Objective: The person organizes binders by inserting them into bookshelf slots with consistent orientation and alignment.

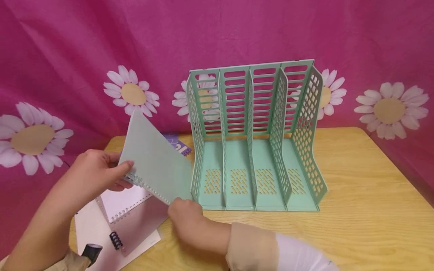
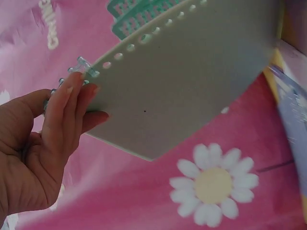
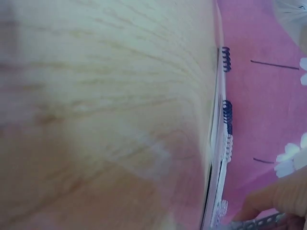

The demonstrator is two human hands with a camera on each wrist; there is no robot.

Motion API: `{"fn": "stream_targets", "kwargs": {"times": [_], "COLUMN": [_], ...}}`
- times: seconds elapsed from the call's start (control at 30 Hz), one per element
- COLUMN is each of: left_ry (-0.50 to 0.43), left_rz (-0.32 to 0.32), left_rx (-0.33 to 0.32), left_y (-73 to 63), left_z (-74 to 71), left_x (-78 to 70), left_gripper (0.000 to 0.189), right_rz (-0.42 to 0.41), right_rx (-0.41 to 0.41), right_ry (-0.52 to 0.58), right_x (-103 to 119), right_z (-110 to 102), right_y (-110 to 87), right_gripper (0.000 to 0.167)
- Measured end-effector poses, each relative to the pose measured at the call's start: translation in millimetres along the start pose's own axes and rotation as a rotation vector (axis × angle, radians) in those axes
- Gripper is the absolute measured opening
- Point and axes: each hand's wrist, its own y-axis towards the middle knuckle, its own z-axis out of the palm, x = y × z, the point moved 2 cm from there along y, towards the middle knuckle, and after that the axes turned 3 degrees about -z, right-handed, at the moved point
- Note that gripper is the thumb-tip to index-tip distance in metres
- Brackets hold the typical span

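1. Head view: left hand (image 1: 96, 171) pinches a pale green punched cover sheet (image 1: 152, 158), tilted above the worktop (image 1: 356, 195); right hand (image 1: 186, 218) grips its lower edge beside the green file rack (image 1: 254, 139).
2. Left wrist: fingers (image 2: 72, 110) curl over the sheet's punched corner.
3. Right wrist: worktop fills view; blurred fingertips (image 3: 283, 199) at the sheet's edge.

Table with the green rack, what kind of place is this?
Probably a desk set up for sorting papers: a wooden table, a file rack, punched sheets, and a pink daisy cloth hung behind.
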Motion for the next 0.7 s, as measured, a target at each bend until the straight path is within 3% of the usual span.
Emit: {"fn": "stream_targets", "kwargs": {"times": [0.13,0.27,0.5,0.7], "left_ry": [0.077,0.128,0.106,0.078], "left_rz": [0.053,0.091,0.083,0.054], "left_rx": [-0.015,-0.023,0.068,0.088], "left_y": [6.1,9.2,10.6,11.0], "left_z": [1.4,3.6,11.0,17.8], "left_x": [-27.1,-44.0,-57.7,-63.4], "left_gripper": [0.037,0.031,0.035,0.036], "right_rz": [-0.014,-0.024,-0.030,-0.012], "right_rx": [-0.027,-0.044,-0.103,-0.090], "right_ry": [0.109,0.187,0.213,0.244], "right_x": [-10.6,-15.0,-14.5,-15.0], "right_z": [-3.4,-2.6,0.8,1.8], "right_y": [-0.4,-1.3,-2.0,-1.8], "right_gripper": [0.014,0.012,0.011,0.011]}}
